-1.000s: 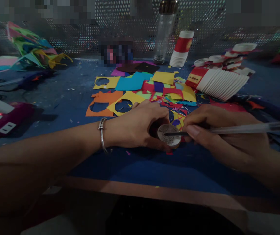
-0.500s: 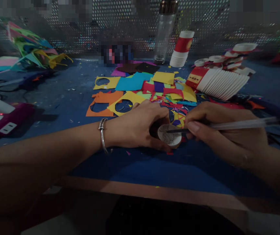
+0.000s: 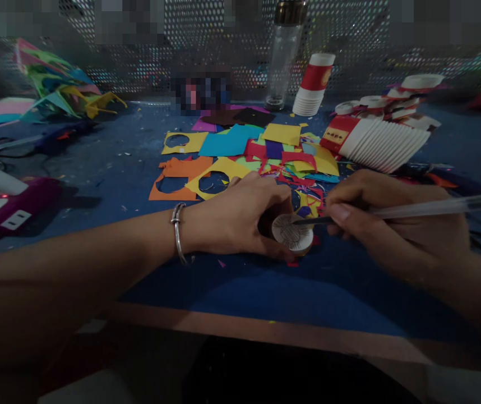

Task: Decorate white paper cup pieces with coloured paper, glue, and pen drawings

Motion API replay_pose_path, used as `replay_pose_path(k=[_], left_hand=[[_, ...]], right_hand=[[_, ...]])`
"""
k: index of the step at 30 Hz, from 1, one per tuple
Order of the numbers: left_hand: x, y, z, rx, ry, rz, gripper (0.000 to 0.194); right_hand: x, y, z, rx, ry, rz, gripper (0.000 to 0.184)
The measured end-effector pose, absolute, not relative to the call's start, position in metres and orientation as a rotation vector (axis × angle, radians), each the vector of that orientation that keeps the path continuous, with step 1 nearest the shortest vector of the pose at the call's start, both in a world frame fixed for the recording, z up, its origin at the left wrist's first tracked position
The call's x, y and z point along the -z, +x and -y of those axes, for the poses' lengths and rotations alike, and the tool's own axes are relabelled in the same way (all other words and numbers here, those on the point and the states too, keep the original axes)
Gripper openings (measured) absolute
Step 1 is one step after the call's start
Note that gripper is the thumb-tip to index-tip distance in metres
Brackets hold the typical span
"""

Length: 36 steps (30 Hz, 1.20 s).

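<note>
My left hand (image 3: 253,216) curls its thumb and fingers around a small white paper cup bottom (image 3: 290,238), holding it on the blue table. Dark pen lines cover its round face: a crosshatched centre with short strokes around the edge. My right hand (image 3: 387,224) grips a pen (image 3: 425,209) with a clear barrel. Its dark tip meets the upper right part of the drawn face. Several colored paper scraps (image 3: 308,205) lie just behind both hands. Part of the cup bottom's left side is hidden by my left fingers.
Cut colored paper (image 3: 223,143) spreads across the middle of the table (image 3: 110,168). Stacked paper cups (image 3: 381,143) lie at right, others (image 3: 314,84) stand near a clear bottle (image 3: 282,67). A purple power socket (image 3: 17,205) sits at left, and a glue gun (image 3: 61,134) behind it.
The pen tip has shifted slightly right across the round face, and my right hand moved a little right and up with it. My left hand keeps its hold; more dark lines show.
</note>
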<state>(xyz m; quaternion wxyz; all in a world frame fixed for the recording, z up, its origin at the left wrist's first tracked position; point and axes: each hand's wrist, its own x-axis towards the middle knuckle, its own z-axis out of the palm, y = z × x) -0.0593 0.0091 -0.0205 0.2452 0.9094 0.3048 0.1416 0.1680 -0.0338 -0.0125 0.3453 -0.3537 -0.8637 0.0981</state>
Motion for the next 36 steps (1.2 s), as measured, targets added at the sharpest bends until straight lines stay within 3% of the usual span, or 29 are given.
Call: replay_pose_path(k=[36], left_hand=[[0.0203, -0.0601, -0.0113, -0.404, 2.475, -0.803, 0.048]], right_hand=[[0.014, 0.1704, 0.0321, -0.423, -0.972, 2.213, 0.018]])
